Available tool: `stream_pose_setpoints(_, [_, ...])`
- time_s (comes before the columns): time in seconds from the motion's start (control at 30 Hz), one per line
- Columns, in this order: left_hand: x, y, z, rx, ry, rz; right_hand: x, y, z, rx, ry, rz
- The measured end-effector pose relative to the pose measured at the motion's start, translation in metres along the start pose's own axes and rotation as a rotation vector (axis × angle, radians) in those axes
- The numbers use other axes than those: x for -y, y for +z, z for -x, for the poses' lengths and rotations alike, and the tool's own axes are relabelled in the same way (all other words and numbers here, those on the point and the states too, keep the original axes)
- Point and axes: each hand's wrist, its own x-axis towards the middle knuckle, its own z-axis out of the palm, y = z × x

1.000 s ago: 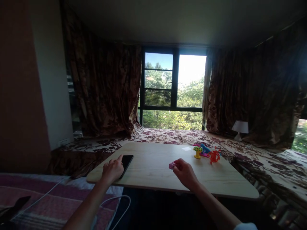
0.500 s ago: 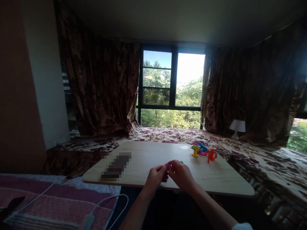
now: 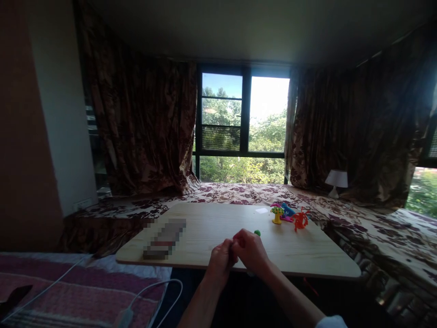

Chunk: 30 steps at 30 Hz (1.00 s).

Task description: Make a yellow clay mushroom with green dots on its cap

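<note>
My left hand (image 3: pixel 221 258) and my right hand (image 3: pixel 250 248) meet over the near edge of the pale wooden table (image 3: pixel 208 223). Both have their fingers curled and pressed together at the tips. Whatever they pinch, if anything, is too small or hidden to make out. Just beyond my right hand lies a small green lump (image 3: pixel 257 233). Farther right stand a yellow figure with a green spotted top (image 3: pixel 277 214), a blue figure (image 3: pixel 287 209) with pink parts around it, and an orange-red figure with many thin arms (image 3: pixel 301 219).
A pixelated flat dark object (image 3: pixel 165 239) lies on the table's left side. Near the far edge is a small white piece (image 3: pixel 261 210). A white lamp (image 3: pixel 336 182) stands on the patterned window seat. At lower left a white cable (image 3: pixel 175 279) crosses the striped bedding.
My hands have shifted slightly, with the right one turned in closer against the left. More of the green lump now shows behind my right hand. The figures have stayed put.
</note>
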Motion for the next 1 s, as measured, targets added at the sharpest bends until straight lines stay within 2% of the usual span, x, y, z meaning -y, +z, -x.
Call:
stream_pose_setpoints(0.07, [0.002, 0.003, -0.001, -0.009, 0.039, 0.008, -0.004, 0.008, -0.002, -0.047, 0.138, -0.147])
stream_pose_setpoints(0.13, [0.001, 0.002, -0.003, -0.007, 0.056, -0.001, -0.006, 0.010, -0.005, -0.043, 0.200, -0.278])
stream_pose_setpoints(0.23, [-0.002, -0.004, -0.009, 0.009, 0.015, -0.015, -0.002, 0.000, -0.006, 0.033, 0.072, -0.227])
stream_pose_setpoints(0.37, [-0.009, -0.009, -0.011, 0.068, -0.047, -0.027, 0.010, -0.023, -0.003, 0.125, -0.160, 0.111])
stream_pose_setpoints(0.47, [-0.015, -0.006, -0.006, 0.143, -0.053, -0.050, 0.016, -0.031, -0.004, 0.129, -0.211, 0.287])
stream_pose_setpoints(0.6, [-0.018, -0.001, -0.001, 0.205, -0.042, -0.109, 0.011, -0.027, -0.008, 0.127, -0.215, 0.438])
stream_pose_setpoints(0.77, [-0.014, -0.006, -0.002, 0.223, -0.086, -0.158, 0.002, -0.021, -0.006, 0.132, -0.177, 0.446])
stream_pose_setpoints(0.9, [-0.014, -0.011, -0.005, 0.209, -0.105, -0.094, 0.009, -0.031, -0.002, 0.218, -0.243, 0.346])
stream_pose_setpoints(1.0, [-0.014, -0.010, -0.010, 0.180, -0.086, -0.054, 0.017, -0.037, -0.002, 0.242, -0.300, 0.363])
